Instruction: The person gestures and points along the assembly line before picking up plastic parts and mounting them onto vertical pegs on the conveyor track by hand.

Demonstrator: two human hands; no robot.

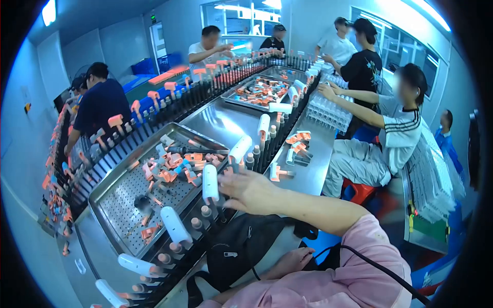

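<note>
My right hand (251,192) reaches across to the near row of posts, its fingers stretched out and apart. Its fingertips are beside a white curved shell (210,184) mounted on a post; whether they touch it I cannot make out. Just beyond is another white shell (240,149), and nearer stands a third white shell (175,225). Low in my lap rests my left hand (295,260), fingers loosely extended with nothing seen in them, near a black bag (244,249) and a black cable.
A perforated metal tray (115,205) holds orange, white and blue parts. Behind it is another tray (226,97) of parts. Rows of black posts run along both sides. Clear plastic trays (328,114) stand by a seated person (403,133). Several people work around the line.
</note>
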